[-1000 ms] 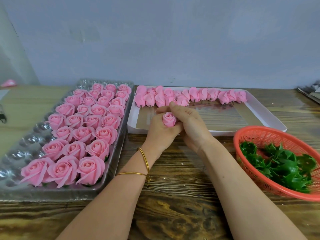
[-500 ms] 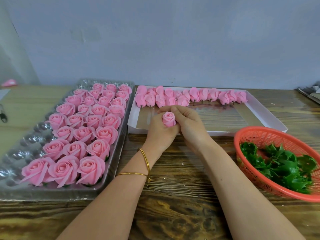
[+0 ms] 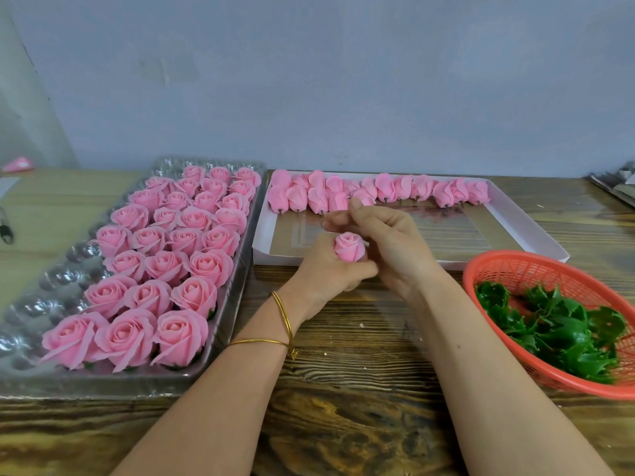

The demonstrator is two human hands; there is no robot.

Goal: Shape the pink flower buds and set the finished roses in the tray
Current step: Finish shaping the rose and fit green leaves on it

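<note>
My left hand [image 3: 326,273] grips a pink bud [image 3: 348,248] from below, its tip pointing up above the front edge of the white box. My right hand [image 3: 388,245] is against the bud's right side, fingers curled, thumb raised above it. Whether the right fingers pinch a petal is hidden. A clear plastic tray [image 3: 220,341] on the left holds several rows of finished pink roses [image 3: 165,266]. Several unshaped pink buds [image 3: 385,188] lie in a row along the far side of the white box [image 3: 536,235].
An orange mesh basket [image 3: 515,266] with green leaf calyxes [image 3: 556,331] sits at the right, close to my right forearm. The tray's left cells [image 3: 58,280] hold no roses. A wall stands behind the wooden table [image 3: 360,389].
My right thumb has lifted off the bud and the hand has opened slightly to the right. The bud now stands more exposed in my left hand.
</note>
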